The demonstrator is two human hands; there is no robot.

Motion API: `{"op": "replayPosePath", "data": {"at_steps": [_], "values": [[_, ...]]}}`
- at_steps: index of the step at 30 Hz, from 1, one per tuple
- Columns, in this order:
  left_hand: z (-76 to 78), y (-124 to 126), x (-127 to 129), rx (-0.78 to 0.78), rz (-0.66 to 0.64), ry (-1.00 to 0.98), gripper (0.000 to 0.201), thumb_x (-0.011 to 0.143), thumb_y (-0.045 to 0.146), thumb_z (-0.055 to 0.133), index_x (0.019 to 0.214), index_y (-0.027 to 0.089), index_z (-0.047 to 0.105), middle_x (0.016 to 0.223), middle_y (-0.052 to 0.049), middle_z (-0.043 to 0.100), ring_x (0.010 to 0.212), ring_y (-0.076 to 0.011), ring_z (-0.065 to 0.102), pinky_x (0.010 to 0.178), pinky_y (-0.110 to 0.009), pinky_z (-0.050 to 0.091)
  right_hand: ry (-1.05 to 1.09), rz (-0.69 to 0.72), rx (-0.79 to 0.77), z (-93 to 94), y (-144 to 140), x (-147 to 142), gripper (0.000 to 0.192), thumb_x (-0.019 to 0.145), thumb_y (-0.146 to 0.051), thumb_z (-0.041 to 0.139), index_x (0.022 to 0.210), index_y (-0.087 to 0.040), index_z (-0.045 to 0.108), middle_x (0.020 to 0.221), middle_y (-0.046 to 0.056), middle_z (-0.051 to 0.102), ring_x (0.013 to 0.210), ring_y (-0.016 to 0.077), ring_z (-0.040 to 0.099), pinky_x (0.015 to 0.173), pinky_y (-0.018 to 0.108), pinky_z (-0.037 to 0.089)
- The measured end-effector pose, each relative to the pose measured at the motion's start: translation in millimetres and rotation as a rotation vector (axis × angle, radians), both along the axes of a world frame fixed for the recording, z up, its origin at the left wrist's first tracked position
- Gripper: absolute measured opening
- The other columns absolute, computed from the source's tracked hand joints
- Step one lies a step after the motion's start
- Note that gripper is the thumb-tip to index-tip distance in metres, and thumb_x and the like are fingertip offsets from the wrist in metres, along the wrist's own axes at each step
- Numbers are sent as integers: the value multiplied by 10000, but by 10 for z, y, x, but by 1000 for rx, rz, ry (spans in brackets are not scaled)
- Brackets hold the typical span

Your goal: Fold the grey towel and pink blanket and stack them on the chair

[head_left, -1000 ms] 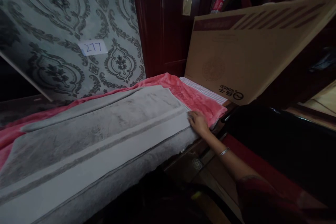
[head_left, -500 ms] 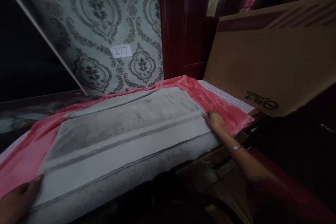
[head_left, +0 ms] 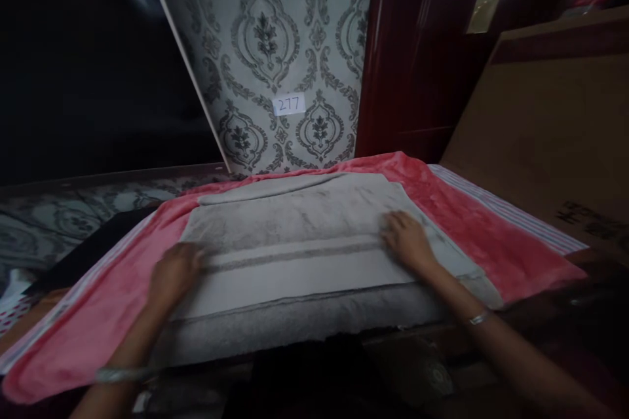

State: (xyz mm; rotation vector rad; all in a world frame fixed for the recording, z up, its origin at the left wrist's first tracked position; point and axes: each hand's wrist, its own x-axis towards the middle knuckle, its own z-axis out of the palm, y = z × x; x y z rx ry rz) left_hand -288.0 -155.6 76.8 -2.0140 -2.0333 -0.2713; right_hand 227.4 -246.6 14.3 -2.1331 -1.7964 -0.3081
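Note:
A grey towel [head_left: 295,219] with paler bands lies spread over a pink blanket [head_left: 472,245], its near edge hanging over the front. A fold runs along its far edge. My left hand [head_left: 174,275] is at the towel's left edge; its fingers are smeared by motion, so its grip cannot be made out. On the right part of the towel rests my right hand [head_left: 405,239], fingers somewhat blurred but apart, with no cloth visibly pinched in them. Each wrist wears a bracelet.
A dark screen [head_left: 98,65] stands at the back left, beside patterned wallpaper [head_left: 268,33] bearing a paper label [head_left: 289,104] marked 277. At the right a large cardboard box [head_left: 555,124] leans near a dark red panel [head_left: 413,46]. Striped cloth [head_left: 506,209] shows beyond the blanket.
Both hands have moved inward over the towel; the right one has left the right edge it held. The view has turned rightward-to-left, showing more of the screen.

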Motion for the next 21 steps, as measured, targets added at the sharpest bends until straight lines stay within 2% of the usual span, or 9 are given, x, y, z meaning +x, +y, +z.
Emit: {"op": "replayPosePath", "data": {"at_steps": [2, 3, 5, 7, 10, 12, 15, 18, 21], "values": [[-28, 140, 454, -144, -339, -9, 519, 1009, 401, 341, 1405, 139, 553, 1516, -108, 539, 1405, -252, 481, 1163, -404, 376, 5, 225, -35, 15, 274, -521, 550, 990, -369, 482, 1515, -208, 476, 1578, 144, 420, 1475, 330, 339, 1166, 552, 327], [-72, 195, 678, -187, -443, -9, 545, 1007, 397, 362, 1466, 138, 500, 1580, -120, 457, 1476, -267, 389, 1208, -435, 319, 8, 320, -69, 11, 390, -763, 570, 997, -390, 480, 1544, -236, 435, 1613, 125, 367, 1501, 323, 295, 1178, 566, 303], [-220, 251, 1049, -255, -578, -8, 590, 1015, 417, 376, 1555, 180, 394, 1653, -108, 327, 1545, -289, 245, 1249, -516, 227, 6, 481, -143, -32, 550, -1126, 587, 1012, -426, 471, 1572, -273, 384, 1650, 100, 292, 1528, 314, 234, 1191, 590, 266], [-422, 246, 1252, -308, -645, 11, 620, 1008, 444, 421, 1574, 196, 368, 1668, -119, 280, 1552, -319, 217, 1247, -574, 203, 4, 579, -196, -123, 621, -1271, 591, 1026, -450, 452, 1587, -294, 350, 1662, 82, 261, 1540, 301, 201, 1202, 602, 237], [-677, 218, 1261, -252, -690, -23, 637, 1018, 480, 397, 1596, 225, 321, 1675, -128, 256, 1557, -334, 192, 1235, -625, 194, 9, 618, -224, -283, 648, -1133, 588, 1042, -475, 408, 1600, -319, 311, 1665, 53, 250, 1547, 276, 181, 1219, 589, 209], [-718, 253, 1182, -255, -720, -43, 636, 1020, 498, 385, 1601, 248, 309, 1677, -125, 254, 1556, -332, 198, 1230, -626, 207, 0, 607, -237, -341, 700, -934, 595, 1038, -491, 400, 1602, -323, 307, 1665, 51, 249, 1544, 281, 192, 1218, 589, 213], [-594, 437, 1113, -299, -732, -61, 606, 1022, 514, 373, 1575, 265, 369, 1676, -120, 263, 1547, -326, 229, 1226, -601, 236, -27, 525, -238, -324, 926, -709, 608, 1018, -501, 409, 1590, -308, 345, 1658, 81, 260, 1530, 319, 233, 1190, 631, 243], [-460, 738, 1113, -324, -680, -64, 593, 1026, 510, 360, 1562, 259, 392, 1673, -120, 273, 1549, -322, 223, 1231, -614, 199, -46, 455, -223, -281, 1280, -658, 617, 1001, -519, 383, 1579, -302, 373, 1657, 90, 263, 1526, 345, 235, 1165, 675, 249], [-473, 1044, 1030, -380, -650, -71, 608, 1026, 516, 352, 1584, 273, 341, 1682, -101, 248, 1557, -307, 203, 1236, -617, 167, -39, 479, -221, -350, 1578, -560, 628, 988, -567, 324, 1570, -340, 383, 1648, 51, 302, 1521, 330, 256, 1170, 664, 253]]}}
